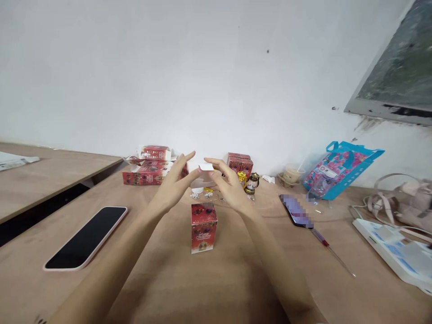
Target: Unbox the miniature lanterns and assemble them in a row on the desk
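Note:
My left hand (pixel 176 183) and my right hand (pixel 230 185) are raised over the far part of the table and face each other. A small white piece (pixel 205 167), which looks like card or paper, is held between them, with a thumb at each end. The left index finger sticks out past it; the right fingers curve round its far side. Below and nearer stands a closed red printed box (pixel 204 229), upright and apart from both hands. Behind the hands, a pale translucent container (pixel 200 182) is partly hidden.
Red cartons (pixel 145 173) lie back left; more red boxes (pixel 239 163) stand behind small lanterns (pixel 251 183). A phone (pixel 87 238) lies left. At right are another phone (pixel 295 210), a screwdriver (pixel 326 245), a cup (pixel 293 173), a blue bag (pixel 337 173) and a white power strip (pixel 393 252).

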`<state>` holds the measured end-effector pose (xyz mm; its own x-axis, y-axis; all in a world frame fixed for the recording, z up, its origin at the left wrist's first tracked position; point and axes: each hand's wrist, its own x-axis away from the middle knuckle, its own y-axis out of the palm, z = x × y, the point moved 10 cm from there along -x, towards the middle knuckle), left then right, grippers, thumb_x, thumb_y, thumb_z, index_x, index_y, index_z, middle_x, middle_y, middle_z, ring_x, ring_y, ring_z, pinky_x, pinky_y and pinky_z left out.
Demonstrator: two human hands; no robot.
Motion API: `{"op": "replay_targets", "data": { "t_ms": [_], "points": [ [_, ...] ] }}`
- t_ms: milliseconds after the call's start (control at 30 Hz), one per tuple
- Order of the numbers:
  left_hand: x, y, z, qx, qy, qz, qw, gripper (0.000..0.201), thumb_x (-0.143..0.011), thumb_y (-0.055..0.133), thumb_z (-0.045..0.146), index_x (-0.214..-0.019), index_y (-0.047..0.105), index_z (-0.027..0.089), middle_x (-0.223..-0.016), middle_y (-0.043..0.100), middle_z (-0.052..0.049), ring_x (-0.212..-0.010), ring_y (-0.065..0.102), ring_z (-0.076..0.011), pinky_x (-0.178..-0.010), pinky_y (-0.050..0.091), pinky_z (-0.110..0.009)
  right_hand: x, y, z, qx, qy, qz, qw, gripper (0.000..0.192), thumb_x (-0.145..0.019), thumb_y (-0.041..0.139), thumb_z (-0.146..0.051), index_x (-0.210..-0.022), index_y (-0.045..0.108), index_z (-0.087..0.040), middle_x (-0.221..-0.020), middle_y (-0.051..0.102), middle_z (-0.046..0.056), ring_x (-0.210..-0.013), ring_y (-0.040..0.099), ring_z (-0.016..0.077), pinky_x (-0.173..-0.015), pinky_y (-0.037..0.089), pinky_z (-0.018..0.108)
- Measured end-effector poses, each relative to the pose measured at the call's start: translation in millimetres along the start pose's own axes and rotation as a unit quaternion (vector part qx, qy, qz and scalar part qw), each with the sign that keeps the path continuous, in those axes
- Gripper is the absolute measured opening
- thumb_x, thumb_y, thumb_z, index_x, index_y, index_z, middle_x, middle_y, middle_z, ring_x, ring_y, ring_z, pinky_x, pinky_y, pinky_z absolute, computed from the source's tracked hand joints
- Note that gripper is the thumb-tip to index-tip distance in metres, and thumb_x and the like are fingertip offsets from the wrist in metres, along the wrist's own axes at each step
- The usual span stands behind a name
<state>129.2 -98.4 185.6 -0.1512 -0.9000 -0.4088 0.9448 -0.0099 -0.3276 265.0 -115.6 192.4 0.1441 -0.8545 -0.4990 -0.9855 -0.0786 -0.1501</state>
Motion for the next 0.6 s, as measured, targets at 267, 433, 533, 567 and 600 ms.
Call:
{"op": "replay_targets", "data": {
  "t_ms": [267, 433, 533, 567, 600],
  "points": [
    [3.8, -3.9, 27.3, -0.025, 0.089, -0.007, 0.996, 0.044, -0.080, 0.059, 0.047, -0.121, 0.058, 0.029, -0.145, 0.041, -0.005, -0.139, 0.027, -0.0278, -0.109, 0.030, -0.049, -0.8, -10.0, 5.9, -0.073, 0.047, 0.030, 0.996, 0.024, -0.071, 0.068, -0.033, -0.093, 0.062, -0.024, -0.106, 0.065, 0.002, -0.083, 0.065, 0.0164, -0.067, 0.056, 0.032],
    [4.9, -5.3, 35.9, -0.041, 0.117, 0.018, 0.992, 0.030, -0.076, 0.065, 0.037, -0.104, 0.065, 0.024, -0.129, 0.057, -0.006, -0.131, 0.041, -0.0255, -0.105, 0.035, -0.044, -1.8, -12.7, 8.6, -0.084, 0.039, 0.043, 0.995, 0.023, -0.071, 0.068, -0.040, -0.085, 0.063, -0.022, -0.090, 0.066, 0.001, -0.081, 0.062, 0.0161, -0.064, 0.055, 0.029],
    [1.8, -2.7, 29.4, -0.054, 0.108, 0.011, 0.993, 0.031, -0.075, 0.065, 0.036, -0.102, 0.065, 0.022, -0.126, 0.059, -0.007, -0.120, 0.051, -0.0262, -0.095, 0.045, -0.041, -1.2, -8.9, 10.3, -0.103, 0.054, 0.034, 0.993, 0.028, -0.071, 0.066, -0.047, -0.085, 0.063, -0.023, -0.082, 0.063, 0.000, -0.071, 0.059, 0.0143, -0.053, 0.054, 0.027],
    [0.8, 0.8, 26.9, -0.056, 0.107, -0.007, 0.993, 0.032, -0.075, 0.064, 0.036, -0.104, 0.064, 0.022, -0.125, 0.059, -0.008, -0.116, 0.053, -0.0259, -0.090, 0.048, -0.040, -0.9, -9.7, 10.5, -0.107, 0.057, 0.041, 0.992, 0.029, -0.070, 0.067, -0.048, -0.084, 0.063, -0.023, -0.082, 0.062, 0.000, -0.070, 0.058, 0.0138, -0.052, 0.054, 0.026],
    [0.3, 3.1, 25.5, -0.057, 0.110, -0.022, 0.992, 0.035, -0.076, 0.064, 0.037, -0.107, 0.063, 0.022, -0.123, 0.060, -0.008, -0.112, 0.055, -0.0254, -0.086, 0.050, -0.039, -0.8, -11.0, 10.9, -0.111, 0.060, 0.049, 0.991, 0.030, -0.069, 0.068, -0.049, -0.083, 0.063, -0.023, -0.083, 0.061, 0.000, -0.070, 0.057, 0.0136, -0.051, 0.054, 0.025]
  ]
}}
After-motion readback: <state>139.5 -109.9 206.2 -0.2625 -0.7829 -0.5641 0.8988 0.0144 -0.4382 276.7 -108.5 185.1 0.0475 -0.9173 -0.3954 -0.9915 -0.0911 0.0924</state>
